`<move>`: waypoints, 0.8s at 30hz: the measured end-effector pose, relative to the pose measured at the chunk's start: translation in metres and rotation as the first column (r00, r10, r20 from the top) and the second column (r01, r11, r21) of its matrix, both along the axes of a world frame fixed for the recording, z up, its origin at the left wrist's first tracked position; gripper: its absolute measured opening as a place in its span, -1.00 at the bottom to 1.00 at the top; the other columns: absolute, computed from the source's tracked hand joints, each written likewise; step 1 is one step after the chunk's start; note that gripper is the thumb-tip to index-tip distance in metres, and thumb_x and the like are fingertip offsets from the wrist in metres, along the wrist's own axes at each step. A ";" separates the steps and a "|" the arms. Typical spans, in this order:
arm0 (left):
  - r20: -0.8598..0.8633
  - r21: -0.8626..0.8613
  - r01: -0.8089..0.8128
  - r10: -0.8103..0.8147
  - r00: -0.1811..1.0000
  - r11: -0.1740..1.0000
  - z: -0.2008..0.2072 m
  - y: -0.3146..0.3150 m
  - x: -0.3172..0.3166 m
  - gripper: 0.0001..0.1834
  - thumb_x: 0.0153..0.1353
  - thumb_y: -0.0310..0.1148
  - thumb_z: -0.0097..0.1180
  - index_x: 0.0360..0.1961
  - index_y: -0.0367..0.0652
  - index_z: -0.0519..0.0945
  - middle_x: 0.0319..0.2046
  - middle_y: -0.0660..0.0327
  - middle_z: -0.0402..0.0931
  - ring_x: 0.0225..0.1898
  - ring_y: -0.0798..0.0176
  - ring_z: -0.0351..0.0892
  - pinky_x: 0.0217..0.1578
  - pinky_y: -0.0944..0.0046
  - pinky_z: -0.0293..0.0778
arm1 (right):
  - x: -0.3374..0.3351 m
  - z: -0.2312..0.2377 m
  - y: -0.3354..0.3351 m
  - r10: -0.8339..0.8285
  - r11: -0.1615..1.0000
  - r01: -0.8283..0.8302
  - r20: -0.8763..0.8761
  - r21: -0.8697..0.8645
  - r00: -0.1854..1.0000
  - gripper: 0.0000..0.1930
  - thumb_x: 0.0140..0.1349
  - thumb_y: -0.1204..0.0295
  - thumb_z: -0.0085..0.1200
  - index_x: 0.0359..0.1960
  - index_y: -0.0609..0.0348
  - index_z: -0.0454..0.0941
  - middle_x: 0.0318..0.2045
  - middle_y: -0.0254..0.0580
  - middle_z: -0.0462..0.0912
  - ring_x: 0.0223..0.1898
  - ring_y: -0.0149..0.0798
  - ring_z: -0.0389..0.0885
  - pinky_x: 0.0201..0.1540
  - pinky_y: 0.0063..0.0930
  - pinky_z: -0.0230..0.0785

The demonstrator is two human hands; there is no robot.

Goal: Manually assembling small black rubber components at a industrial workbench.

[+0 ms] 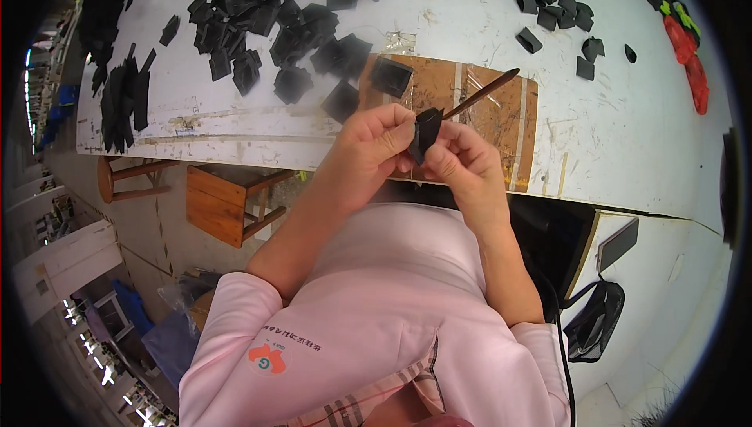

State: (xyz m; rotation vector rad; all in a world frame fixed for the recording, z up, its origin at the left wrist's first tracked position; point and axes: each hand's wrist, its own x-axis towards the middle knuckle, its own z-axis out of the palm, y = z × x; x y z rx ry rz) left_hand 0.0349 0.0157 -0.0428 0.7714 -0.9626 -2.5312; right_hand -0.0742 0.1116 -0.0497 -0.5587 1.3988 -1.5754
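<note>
Between my hands is a small folded black fabric piece (425,135), held above the near edge of the table. My left hand (374,141) pinches its left side with thumb and fingers. On the other side, my right hand (468,162) grips it between thumb and fingertips. A slim dark brown stick (484,92) slants up and right from beside the fabric piece; whether my right hand holds it I cannot tell. Under it lies a brown cardboard sheet (513,125) with tape strips. One flat black piece (391,76) rests on the sheet's upper left.
A large heap of black fabric pieces (258,4) covers the table's far left and middle. Several more pieces (552,5) form a small group at far right. Black strips (125,106) lie at the left edge. Wooden stools (215,204) stand below the table; a black pouch (597,321) is at right.
</note>
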 end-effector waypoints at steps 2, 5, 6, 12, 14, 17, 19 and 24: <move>0.000 -0.018 0.017 -0.017 1.000 1.000 0.006 0.002 0.000 -0.83 0.21 -0.33 -0.10 -0.35 -0.21 0.43 -0.53 0.32 0.41 -0.54 0.50 0.30 -0.47 0.55 0.26 | -0.005 -0.001 0.005 0.009 1.000 -0.004 0.220 -0.021 0.976 -0.82 0.08 0.41 0.07 -0.33 0.26 0.48 -0.53 -0.31 0.52 -0.57 -0.48 0.45 -0.47 -0.70 0.31; -0.003 -0.014 0.016 -0.016 1.000 1.000 0.005 0.004 -0.001 -0.85 0.21 -0.35 -0.11 -0.34 -0.22 0.43 -0.50 0.31 0.40 -0.51 0.50 0.31 -0.46 0.54 0.27 | -0.011 0.001 0.007 0.000 1.000 0.011 0.385 -0.025 0.923 -0.87 0.07 0.41 0.08 -0.49 0.22 0.47 -0.61 -0.31 0.50 -0.60 -0.56 0.43 -0.54 -0.74 0.28; -0.010 0.002 -0.002 0.002 1.000 1.000 0.005 0.006 -0.002 -0.87 0.20 -0.39 -0.10 -0.34 -0.23 0.42 -0.46 0.31 0.41 -0.48 0.49 0.33 -0.45 0.54 0.28 | -0.014 0.004 0.008 -0.001 1.000 0.011 0.385 -0.024 0.923 -0.87 0.07 0.41 0.08 -0.49 0.22 0.47 -0.61 -0.31 0.50 -0.60 -0.56 0.43 -0.54 -0.74 0.28; -0.013 -0.944 -0.097 0.259 0.966 0.315 0.019 0.014 -0.003 -0.80 -0.01 -0.62 -0.03 -0.29 -0.28 0.44 -0.30 0.16 0.39 -0.34 0.32 0.36 -0.34 0.41 0.33 | -0.029 0.016 0.009 -0.026 0.999 0.005 0.469 0.046 0.883 -0.78 0.03 0.49 -0.02 -0.75 0.13 0.36 -0.79 -0.32 0.42 -0.80 -0.54 0.32 -0.73 -0.75 0.16; 0.001 -1.000 0.002 0.126 0.992 -0.010 0.025 0.012 -0.003 -0.70 -0.20 -0.63 0.08 -0.32 -0.22 0.48 -0.34 0.12 0.37 -0.34 0.16 0.37 -0.35 0.33 0.35 | -0.031 0.015 0.010 -0.035 0.999 0.013 0.456 0.051 0.889 -0.78 0.02 0.49 -0.02 -0.75 0.13 0.35 -0.79 -0.32 0.42 -0.81 -0.55 0.31 -0.74 -0.76 0.15; -0.006 -0.981 0.020 0.137 0.990 -0.191 0.023 0.019 -0.009 -0.68 -0.24 -0.62 0.14 -0.34 -0.23 0.48 -0.35 0.15 0.38 -0.35 0.14 0.37 -0.38 0.29 0.35 | -0.032 0.015 0.011 -0.045 0.997 0.016 0.434 0.069 0.900 -0.79 0.01 0.50 -0.02 -0.75 0.14 0.36 -0.79 -0.32 0.41 -0.82 -0.56 0.30 -0.76 -0.76 0.14; -0.019 -0.962 0.022 0.148 0.989 -0.271 0.022 0.018 -0.013 -0.67 -0.28 -0.61 0.18 -0.36 -0.21 0.48 -0.39 0.18 0.38 -0.37 0.13 0.37 -0.42 0.28 0.35 | -0.032 0.016 0.010 -0.049 0.996 0.015 0.422 0.083 0.905 -0.80 0.00 0.51 -0.02 -0.75 0.15 0.36 -0.79 -0.32 0.41 -0.83 -0.57 0.29 -0.76 -0.77 0.14; 0.040 -0.913 0.073 0.089 0.995 -0.401 0.018 0.016 -0.013 -0.85 -0.25 -0.46 0.07 -0.56 -0.19 0.41 -0.50 0.24 0.30 -0.44 0.23 0.34 -0.48 0.30 0.32 | -0.032 0.020 0.006 -0.033 0.989 -0.024 0.377 0.145 0.926 -0.84 -0.03 0.51 -0.02 -0.73 0.19 0.39 -0.78 -0.35 0.40 -0.82 -0.57 0.30 -0.76 -0.76 0.12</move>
